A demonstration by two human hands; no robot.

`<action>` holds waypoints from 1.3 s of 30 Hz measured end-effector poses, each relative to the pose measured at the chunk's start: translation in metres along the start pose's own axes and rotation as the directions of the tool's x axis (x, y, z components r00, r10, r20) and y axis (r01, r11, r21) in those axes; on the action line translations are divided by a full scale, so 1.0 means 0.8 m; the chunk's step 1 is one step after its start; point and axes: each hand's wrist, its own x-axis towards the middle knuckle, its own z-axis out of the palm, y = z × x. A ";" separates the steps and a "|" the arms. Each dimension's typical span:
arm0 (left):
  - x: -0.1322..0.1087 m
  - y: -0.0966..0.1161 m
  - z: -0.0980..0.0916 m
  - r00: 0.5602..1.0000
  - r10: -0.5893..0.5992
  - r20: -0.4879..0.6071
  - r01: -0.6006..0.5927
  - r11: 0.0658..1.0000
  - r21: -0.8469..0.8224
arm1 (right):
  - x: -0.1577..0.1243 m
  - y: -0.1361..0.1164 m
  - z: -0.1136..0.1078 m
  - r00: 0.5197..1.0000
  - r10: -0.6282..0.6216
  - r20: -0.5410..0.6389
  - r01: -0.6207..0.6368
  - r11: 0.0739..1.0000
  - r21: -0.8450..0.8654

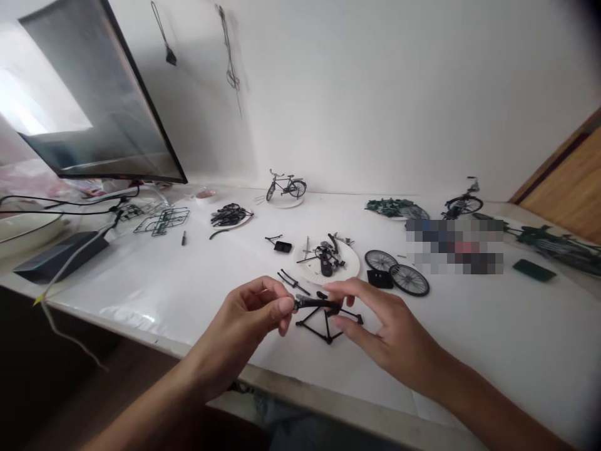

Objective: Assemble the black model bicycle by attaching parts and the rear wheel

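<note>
My left hand pinches one end of a curved black strip, which looks like a mudguard for a model bicycle. Around the strip's other end is my right hand, its thumb and index finger spread apart; whether another finger touches the strip is partly hidden. Below and behind lies a black model bicycle frame on the white table. A thin black fork-like part rests just beyond my left fingers. Past my hands, a white paper plate bears small black and grey parts.
Two spoked wheels and a black square piece lie right of the plate. A small black tray sits left. An assembled model bicycle stands at the back, another farther right. A monitor leans in at left.
</note>
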 end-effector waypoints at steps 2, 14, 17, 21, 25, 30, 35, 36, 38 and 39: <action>0.002 -0.002 -0.002 1.000 0.017 0.007 -0.017 0.999 0.043 | 0.002 0.001 0.008 1.000 0.018 -0.015 -0.018 1.000 -0.002; 0.018 -0.043 -0.020 0.866 0.452 0.215 -0.444 0.495 0.747 | 0.003 0.002 0.015 0.996 0.085 -0.001 -0.085 0.994 -0.061; 0.023 -0.048 -0.025 0.879 0.402 0.257 -0.433 0.444 0.785 | 0.005 0.005 0.013 0.999 0.049 0.020 -0.046 0.991 -0.126; 0.029 -0.051 -0.022 0.875 0.392 0.284 -0.438 0.391 0.810 | 0.008 0.008 0.016 0.996 0.052 0.070 -0.040 0.985 -0.167; 0.032 -0.049 -0.019 0.891 0.369 0.264 -0.419 0.447 0.791 | 0.006 0.013 0.018 0.995 0.062 0.076 -0.046 0.979 -0.198; 0.033 -0.048 -0.020 0.900 0.350 0.260 -0.411 0.484 0.773 | 0.005 0.019 0.019 0.993 0.061 0.104 -0.037 0.974 -0.223; 0.034 -0.050 -0.019 0.887 0.358 0.291 -0.431 0.417 0.800 | 0.006 0.020 0.019 0.993 0.050 0.108 -0.025 0.975 -0.219; 0.034 -0.050 -0.019 0.886 0.355 0.298 -0.435 0.412 0.801 | 0.005 0.019 0.019 0.993 0.045 0.107 -0.021 0.976 -0.216; 0.035 -0.049 -0.019 0.879 0.351 0.322 -0.452 0.401 0.797 | 0.005 0.019 0.018 0.993 0.044 0.112 -0.019 0.977 -0.210; 0.035 -0.048 -0.019 0.873 0.350 0.340 -0.466 0.392 0.794 | 0.005 0.019 0.018 0.992 0.046 0.115 -0.022 0.978 -0.209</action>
